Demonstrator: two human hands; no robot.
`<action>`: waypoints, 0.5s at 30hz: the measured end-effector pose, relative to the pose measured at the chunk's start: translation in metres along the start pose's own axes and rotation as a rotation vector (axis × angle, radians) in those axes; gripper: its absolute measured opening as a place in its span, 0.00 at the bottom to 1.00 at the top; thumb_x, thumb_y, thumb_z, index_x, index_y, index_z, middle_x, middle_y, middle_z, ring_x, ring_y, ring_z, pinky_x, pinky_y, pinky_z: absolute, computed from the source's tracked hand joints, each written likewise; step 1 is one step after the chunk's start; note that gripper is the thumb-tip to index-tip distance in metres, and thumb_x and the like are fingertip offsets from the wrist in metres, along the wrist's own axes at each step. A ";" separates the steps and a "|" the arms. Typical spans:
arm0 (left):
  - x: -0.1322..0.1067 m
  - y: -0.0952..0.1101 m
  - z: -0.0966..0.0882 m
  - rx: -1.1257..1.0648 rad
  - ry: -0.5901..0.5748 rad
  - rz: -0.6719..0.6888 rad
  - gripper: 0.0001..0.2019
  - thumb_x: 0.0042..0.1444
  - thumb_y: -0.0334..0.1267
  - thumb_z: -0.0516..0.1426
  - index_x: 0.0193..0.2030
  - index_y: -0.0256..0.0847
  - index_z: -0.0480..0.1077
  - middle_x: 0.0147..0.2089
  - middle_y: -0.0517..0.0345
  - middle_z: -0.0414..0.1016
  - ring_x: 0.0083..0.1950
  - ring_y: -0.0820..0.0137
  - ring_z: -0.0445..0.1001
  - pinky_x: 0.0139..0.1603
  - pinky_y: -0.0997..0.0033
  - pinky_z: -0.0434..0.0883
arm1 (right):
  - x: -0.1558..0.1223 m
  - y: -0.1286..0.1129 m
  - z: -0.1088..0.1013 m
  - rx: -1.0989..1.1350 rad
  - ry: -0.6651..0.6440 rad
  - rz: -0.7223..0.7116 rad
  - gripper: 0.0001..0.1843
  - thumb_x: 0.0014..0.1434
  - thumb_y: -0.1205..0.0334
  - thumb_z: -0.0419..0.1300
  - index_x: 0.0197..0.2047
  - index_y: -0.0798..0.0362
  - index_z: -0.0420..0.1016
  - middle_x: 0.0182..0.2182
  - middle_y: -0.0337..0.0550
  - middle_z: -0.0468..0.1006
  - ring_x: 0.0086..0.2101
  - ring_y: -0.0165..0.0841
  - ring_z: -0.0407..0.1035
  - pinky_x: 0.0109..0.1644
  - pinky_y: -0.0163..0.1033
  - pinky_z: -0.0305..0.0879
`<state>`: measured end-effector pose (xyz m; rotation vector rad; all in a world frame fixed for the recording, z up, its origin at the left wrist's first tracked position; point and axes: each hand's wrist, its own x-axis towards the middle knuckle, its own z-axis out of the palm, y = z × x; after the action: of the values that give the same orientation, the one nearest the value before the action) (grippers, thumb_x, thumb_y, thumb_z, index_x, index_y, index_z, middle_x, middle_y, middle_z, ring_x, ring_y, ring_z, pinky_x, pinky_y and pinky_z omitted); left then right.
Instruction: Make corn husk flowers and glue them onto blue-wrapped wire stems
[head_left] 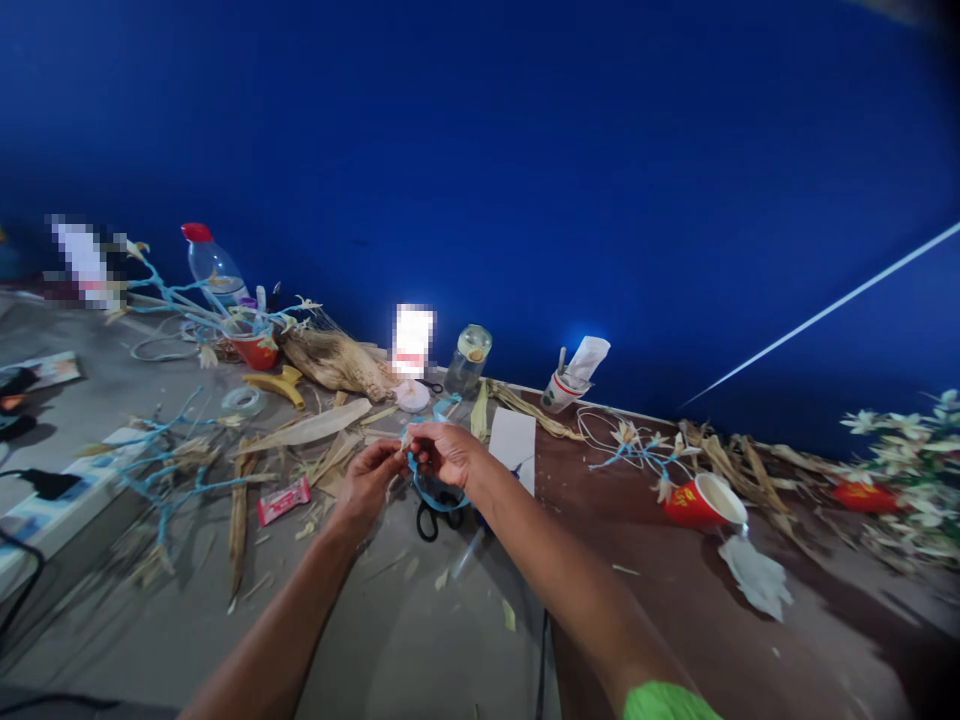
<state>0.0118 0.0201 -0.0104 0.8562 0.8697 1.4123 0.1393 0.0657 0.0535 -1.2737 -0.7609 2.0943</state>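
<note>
Both my hands meet above the middle of the table. My left hand pinches a small pale piece of husk with its fingers closed. My right hand is closed too, gripping the same pale piece together with a blue strip that loops down below it. Black-handled scissors lie on the table just under my hands. A white sheet of paper lies right behind my right hand.
Dried corn husks and blue-wrapped twig branches litter the left. A red cup, a red-capped bottle, a glass jar, a paper cup, a tipped red cup and white flowers stand around. A blue wall is behind.
</note>
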 end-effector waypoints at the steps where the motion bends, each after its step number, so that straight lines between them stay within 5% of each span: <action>1: 0.000 0.000 0.000 0.006 -0.001 -0.002 0.10 0.43 0.41 0.66 0.30 0.38 0.75 0.27 0.58 0.73 0.27 0.75 0.67 0.30 0.74 0.65 | 0.000 0.000 0.000 0.016 0.001 0.010 0.12 0.51 0.62 0.61 0.21 0.56 0.64 0.12 0.31 0.66 0.13 0.21 0.55 0.18 0.29 0.50; 15: -0.002 0.001 0.002 0.057 0.007 -0.003 0.12 0.41 0.42 0.66 0.30 0.38 0.75 0.27 0.57 0.73 0.26 0.75 0.67 0.29 0.74 0.65 | 0.001 0.000 -0.010 0.090 -0.075 -0.007 0.13 0.55 0.63 0.55 0.20 0.55 0.61 0.13 0.32 0.65 0.14 0.22 0.53 0.20 0.30 0.51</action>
<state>0.0133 0.0182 -0.0086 0.8934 0.9203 1.3940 0.1477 0.0683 0.0490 -1.1489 -0.6935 2.1561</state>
